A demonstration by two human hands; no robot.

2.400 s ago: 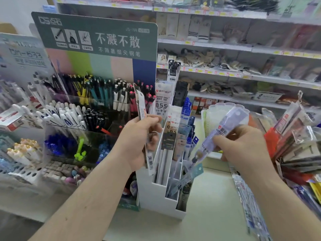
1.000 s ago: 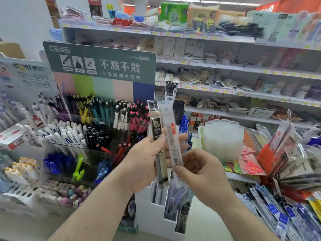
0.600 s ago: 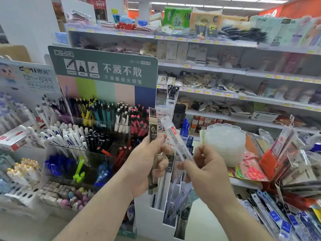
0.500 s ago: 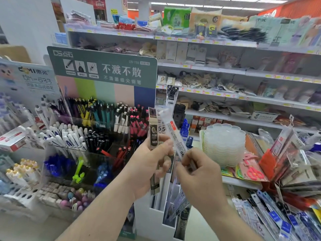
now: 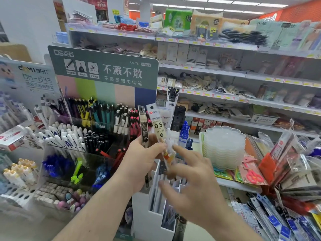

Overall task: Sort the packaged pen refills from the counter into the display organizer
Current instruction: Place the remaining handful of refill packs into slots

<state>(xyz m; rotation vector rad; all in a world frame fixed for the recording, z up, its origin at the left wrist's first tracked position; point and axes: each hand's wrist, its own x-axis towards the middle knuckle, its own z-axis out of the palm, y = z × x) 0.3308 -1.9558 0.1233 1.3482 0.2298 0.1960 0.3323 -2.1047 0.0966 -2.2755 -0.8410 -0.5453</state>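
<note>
The left hand (image 5: 139, 164) is pinching two refill packs upright between thumb and fingers — a black pack (image 5: 143, 126) and a white 0.5 pack (image 5: 157, 124) — right above the white display organizer (image 5: 147, 214). The right hand (image 5: 192, 188) is hovering just beside them, fingers spread and blurred, gripping nothing. Pen racks (image 5: 83, 126) are crowding in behind, loose packs (image 5: 278, 221) lying on the right.

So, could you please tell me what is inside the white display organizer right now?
The white display organizer holds upright refill packets in its stepped slots, with a dark packet in the lowest front slot. The left hand and right hand cover the upper slots, so their contents cannot be seen.
</note>
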